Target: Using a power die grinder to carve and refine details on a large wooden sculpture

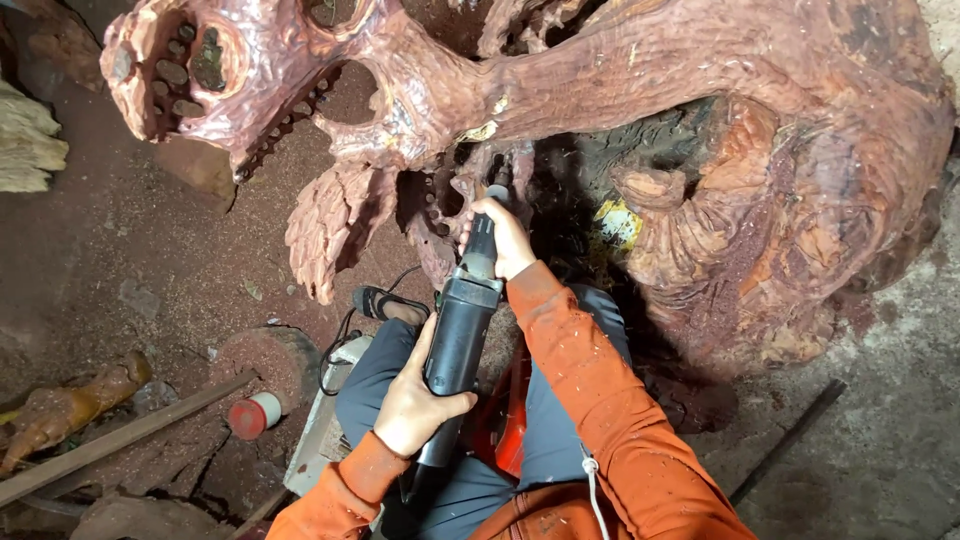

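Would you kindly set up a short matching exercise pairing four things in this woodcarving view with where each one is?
Things:
1. left hand
2. right hand
3. red and white can
4. carved wooden sculpture

Places:
A. lying on the dusty ground at lower left
B. gripping the front neck of the power grinder, next to the carving
C. filling the top of the view
D. wrapped around the rear body of the power grinder

Pairs: 1-D, 2-B, 3-A, 4-C

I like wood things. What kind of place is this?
Probably a woodcarving workshop. A big reddish carved root sculpture fills the view, both hands hold a power carving tool against it, and reddish sawdust covers the floor.
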